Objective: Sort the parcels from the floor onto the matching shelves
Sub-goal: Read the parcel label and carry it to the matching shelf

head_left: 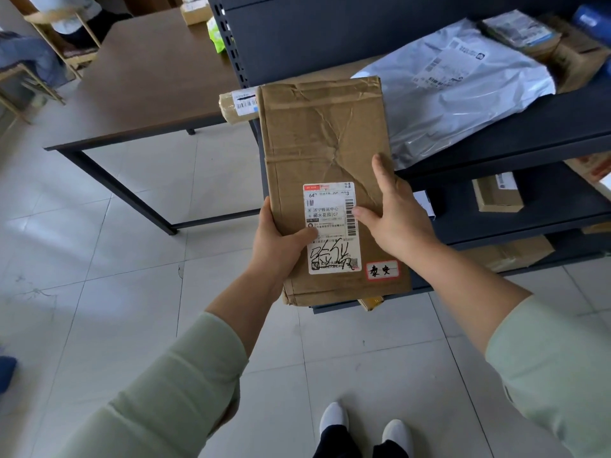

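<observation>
A flat brown cardboard parcel point(330, 180) is held in front of the dark metal shelving point(515, 127), above the tiled floor point(115, 259). The left hand point(281, 242) is closed on its lower left edge, the thumb lying across the shipping label point(332, 228). The right hand point(396, 213) is pressed against the right side with fingers spread, thumb on the label's edge; its grip is a steadying clasp rather than a full wrap.

The task appears to be partly done. A grey plastic mailer point(456, 90) and a taped roll-shaped packet point(238, 105) already lie on the upper shelf, and small cartons point(496, 193) are seen on the lower shelves. The held parcel is not yet placed; it is judged to be under inspection so that its shelf can be chosen. No further parcels are seen on the floor in view, so what is left cannot be told.

On the label, the printed characters "济宁转运中心" and "丽水花园 C7" can be read, with a partly legible number beginning "64", barcodes, and bold handwritten black marks that cannot be deciphered. A small red-bordered sticker point(382, 270) beside it carries two handwritten characters, not clearly legible.

A brown surface point(148, 81) stands to the left.
</observation>
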